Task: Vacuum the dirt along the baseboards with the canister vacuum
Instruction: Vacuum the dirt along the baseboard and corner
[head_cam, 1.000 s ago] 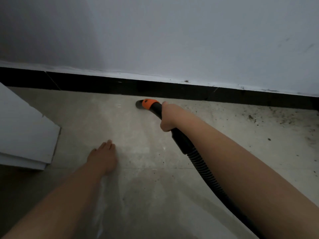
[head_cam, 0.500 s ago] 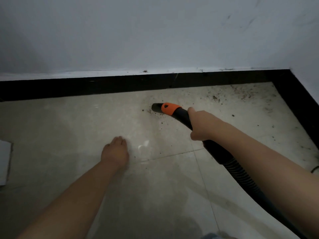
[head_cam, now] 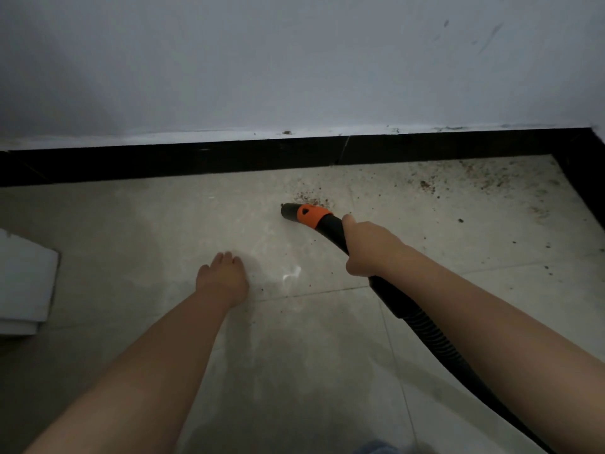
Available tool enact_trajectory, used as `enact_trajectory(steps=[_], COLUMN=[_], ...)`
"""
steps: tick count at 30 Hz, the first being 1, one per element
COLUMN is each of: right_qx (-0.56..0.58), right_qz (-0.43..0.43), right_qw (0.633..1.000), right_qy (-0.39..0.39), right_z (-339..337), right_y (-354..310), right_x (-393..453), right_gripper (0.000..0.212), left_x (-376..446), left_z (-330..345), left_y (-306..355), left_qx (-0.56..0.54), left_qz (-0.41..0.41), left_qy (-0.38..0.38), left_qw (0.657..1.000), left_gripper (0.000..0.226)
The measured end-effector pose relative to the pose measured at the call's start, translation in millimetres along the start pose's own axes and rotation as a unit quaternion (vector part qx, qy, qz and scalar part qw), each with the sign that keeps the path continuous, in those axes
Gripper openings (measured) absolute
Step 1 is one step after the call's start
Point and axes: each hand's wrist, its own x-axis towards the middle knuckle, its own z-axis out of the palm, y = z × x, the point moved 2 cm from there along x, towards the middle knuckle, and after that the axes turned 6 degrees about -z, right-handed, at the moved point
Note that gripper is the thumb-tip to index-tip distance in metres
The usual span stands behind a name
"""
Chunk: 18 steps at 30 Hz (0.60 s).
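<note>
My right hand grips the black vacuum hose just behind its orange collar. The black nozzle tip rests on the pale tiled floor, a short way in front of the black baseboard. A small patch of brown dirt lies right behind the nozzle. More dirt is scattered along the baseboard toward the right corner. My left hand is pressed flat on the floor to the left of the nozzle, holding nothing. The canister is out of view.
A white wall rises above the baseboard. A second black baseboard runs along the right side and meets the first in a corner. A white flat object lies at the left edge.
The view has swung right, bringing the dirty corner into sight. The nozzle has moved right along the baseboard to the edge of the dirt. My left hand stays planted on the floor.
</note>
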Motion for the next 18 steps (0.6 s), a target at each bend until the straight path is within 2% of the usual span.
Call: enact_trajectory(steps=[10, 13, 18], right_qx=[0.04, 0.023, -0.053], right_qz=[0.004, 0.011, 0.03], right_qw=[0.999, 1.0, 0.997], right_qy=[0.019, 0.0, -0.046], right_z=[-16.0, -21.2, -22.3], right_y=[-23.3, -19.7, 7.5], right_x=[28.2, 24.0, -9.2], right_gripper=[0.062, 0.062, 0.052], left_x=[19.8, 25.3, 35.7], left_z=[-9.5, -4.6, -7.8], left_y=[-10.1, -9.0, -3.3], left_qx=[0.004, 0.004, 0.011], left_qz=[0.026, 0.046, 0.067], left_qy=[-0.013, -0.028, -0.002], left_qw=[1.0, 0.999, 0.998], left_gripper=[0.055, 0.054, 0.054])
